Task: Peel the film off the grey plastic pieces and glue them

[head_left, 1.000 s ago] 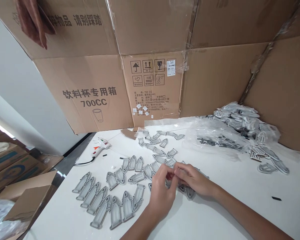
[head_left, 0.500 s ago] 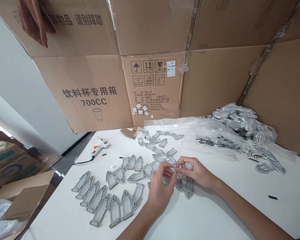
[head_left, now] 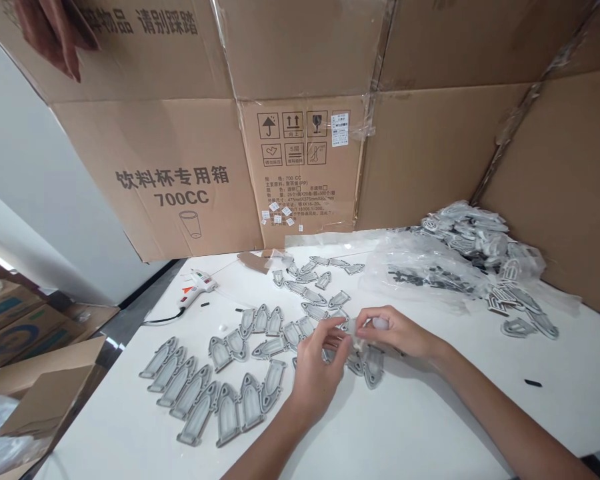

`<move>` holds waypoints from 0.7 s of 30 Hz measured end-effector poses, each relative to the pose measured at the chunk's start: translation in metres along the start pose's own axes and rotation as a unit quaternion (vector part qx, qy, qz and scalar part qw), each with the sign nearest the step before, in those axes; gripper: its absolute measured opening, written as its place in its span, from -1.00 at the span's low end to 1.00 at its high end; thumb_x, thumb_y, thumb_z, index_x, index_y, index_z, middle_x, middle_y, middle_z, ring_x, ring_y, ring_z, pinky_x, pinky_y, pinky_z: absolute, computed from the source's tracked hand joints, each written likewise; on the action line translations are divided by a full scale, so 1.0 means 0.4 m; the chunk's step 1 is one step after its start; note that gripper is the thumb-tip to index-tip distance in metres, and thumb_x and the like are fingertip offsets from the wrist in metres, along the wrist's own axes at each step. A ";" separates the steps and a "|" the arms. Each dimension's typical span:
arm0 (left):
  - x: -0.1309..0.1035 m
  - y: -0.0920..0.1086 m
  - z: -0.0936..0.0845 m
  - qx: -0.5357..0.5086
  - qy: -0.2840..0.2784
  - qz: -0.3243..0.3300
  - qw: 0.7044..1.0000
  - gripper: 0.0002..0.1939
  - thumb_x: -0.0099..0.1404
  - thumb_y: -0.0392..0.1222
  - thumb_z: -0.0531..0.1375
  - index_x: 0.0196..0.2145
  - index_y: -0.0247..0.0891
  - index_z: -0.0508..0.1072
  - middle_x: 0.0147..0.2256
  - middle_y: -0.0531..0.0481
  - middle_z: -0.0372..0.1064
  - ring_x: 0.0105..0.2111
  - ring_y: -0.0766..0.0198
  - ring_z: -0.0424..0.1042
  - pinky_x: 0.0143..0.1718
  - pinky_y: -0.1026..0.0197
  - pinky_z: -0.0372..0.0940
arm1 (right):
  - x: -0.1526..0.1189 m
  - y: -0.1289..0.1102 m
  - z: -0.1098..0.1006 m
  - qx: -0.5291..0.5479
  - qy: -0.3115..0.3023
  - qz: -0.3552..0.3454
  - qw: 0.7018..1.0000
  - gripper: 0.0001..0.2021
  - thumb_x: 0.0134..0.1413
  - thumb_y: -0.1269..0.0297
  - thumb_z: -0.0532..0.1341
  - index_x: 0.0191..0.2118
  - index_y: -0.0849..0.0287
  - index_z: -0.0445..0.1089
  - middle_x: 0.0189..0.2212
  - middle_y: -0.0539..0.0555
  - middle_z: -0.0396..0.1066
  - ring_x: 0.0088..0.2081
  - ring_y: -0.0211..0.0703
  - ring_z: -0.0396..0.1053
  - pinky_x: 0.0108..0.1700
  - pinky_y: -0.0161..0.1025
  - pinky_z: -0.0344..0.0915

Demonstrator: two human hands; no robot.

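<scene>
My left hand (head_left: 323,360) and my right hand (head_left: 395,331) meet over the grey boat-shaped pieces near the middle of the white table. Between their fingertips is a small whitish item, too small to make out. The fingers of both hands are bent and pinched. A whitish, rounded lump (head_left: 381,323) shows in my right hand. Beneath the hands lie grey pieces (head_left: 373,367), partly covered. More grey pieces (head_left: 250,400) form a curved row to the left of my left hand.
A white glue gun (head_left: 197,288) with a black cord lies at the table's left. Clear plastic bags (head_left: 425,270) and a pile of wrapped grey parts (head_left: 473,230) are at the back right. Cardboard walls (head_left: 300,53) stand behind. A black strip (head_left: 533,383) lies at right.
The view has shifted slightly. My fingertips have drawn a little apart, and the whitish item between them shows more. The lump in my right hand is less exposed.
</scene>
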State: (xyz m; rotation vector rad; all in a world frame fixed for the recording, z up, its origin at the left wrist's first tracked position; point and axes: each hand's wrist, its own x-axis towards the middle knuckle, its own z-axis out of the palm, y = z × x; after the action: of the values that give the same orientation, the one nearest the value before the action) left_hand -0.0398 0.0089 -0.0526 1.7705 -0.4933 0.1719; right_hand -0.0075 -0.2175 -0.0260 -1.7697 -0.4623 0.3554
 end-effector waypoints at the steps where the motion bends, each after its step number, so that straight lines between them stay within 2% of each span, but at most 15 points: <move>1: -0.003 -0.001 0.000 0.021 -0.009 0.012 1.000 -0.76 0.51 -0.16 0.18 0.10 -0.14 0.42 -0.21 0.01 0.57 -0.25 0.27 0.56 -0.17 0.18 0.47 | -0.006 0.003 -0.024 -0.008 0.009 0.008 1.000 -0.50 0.29 -0.25 0.38 -0.22 0.17 0.50 -0.57 -0.12 0.10 -0.56 -0.26 -0.04 -0.49 -0.30 -0.13; 4: -0.012 -0.004 0.003 0.124 -0.069 0.096 0.985 -0.85 0.49 -0.22 0.16 -0.01 -0.14 0.44 -0.15 -0.02 0.53 -0.16 0.22 0.52 -0.12 0.13 0.42 | -0.033 0.016 -0.111 -0.039 0.031 0.042 0.998 -0.49 0.23 -0.26 0.41 -0.25 0.18 0.49 -0.55 -0.11 0.12 -0.54 -0.25 -0.01 -0.47 -0.30 -0.13; 6: -0.017 -0.006 0.008 0.189 -0.136 0.168 0.958 -0.88 0.46 -0.22 0.21 -0.06 -0.16 0.46 -0.10 -0.04 0.51 -0.08 0.16 0.49 -0.05 0.08 0.38 | -0.055 0.027 -0.163 -0.055 0.008 0.089 0.994 -0.50 0.19 -0.25 0.43 -0.27 0.16 0.47 -0.55 -0.11 0.11 -0.52 -0.23 -0.01 -0.47 -0.30 -0.13; 9: -0.020 -0.010 0.015 0.241 -0.225 0.237 0.914 -0.77 0.42 -0.11 0.29 -0.01 -0.18 0.45 0.00 -0.08 0.48 0.00 0.10 0.45 0.06 0.02 0.33 | -0.079 0.042 -0.208 -0.070 -0.042 0.160 0.984 -0.53 0.16 -0.21 0.45 -0.27 0.15 0.45 -0.56 -0.13 0.07 -0.52 -0.24 -0.07 -0.48 -0.30 -0.17; 11: -0.019 -0.012 0.017 0.258 -0.245 0.246 0.902 -0.74 0.43 -0.09 0.29 0.01 -0.18 0.45 0.03 -0.08 0.47 0.03 0.10 0.43 0.09 0.02 0.31 | -0.084 0.048 -0.213 -0.082 -0.073 0.172 0.979 -0.55 0.19 -0.17 0.42 -0.29 0.16 0.43 -0.55 -0.11 0.11 -0.51 -0.24 -0.08 -0.47 -0.30 -0.18; 13: -0.019 -0.013 0.018 0.263 -0.245 0.236 0.903 -0.76 0.43 -0.11 0.29 0.01 -0.18 0.45 0.01 -0.07 0.47 0.03 0.11 0.42 0.10 0.03 0.29 | -0.083 0.051 -0.208 -0.097 -0.091 0.162 0.978 -0.57 0.23 -0.14 0.38 -0.33 0.17 0.42 -0.54 -0.09 0.16 -0.51 -0.23 -0.04 -0.46 -0.29 -0.17; 21: -0.019 -0.008 0.018 0.268 -0.244 0.211 0.908 -0.79 0.43 -0.18 0.27 -0.01 -0.19 0.44 -0.01 -0.05 0.45 0.01 0.12 0.40 0.09 0.05 0.25 | -0.077 0.052 -0.193 -0.162 -0.081 0.169 0.969 -0.66 0.18 -0.01 0.34 -0.40 0.17 0.39 -0.57 -0.09 0.17 -0.50 -0.20 0.04 -0.46 -0.28 -0.12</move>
State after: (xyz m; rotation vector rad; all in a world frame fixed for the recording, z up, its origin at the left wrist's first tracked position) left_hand -0.0463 0.0045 -0.0599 2.2277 -1.2972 0.1755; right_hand 0.0043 -0.3022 -0.0275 -2.1533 -0.3442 0.7003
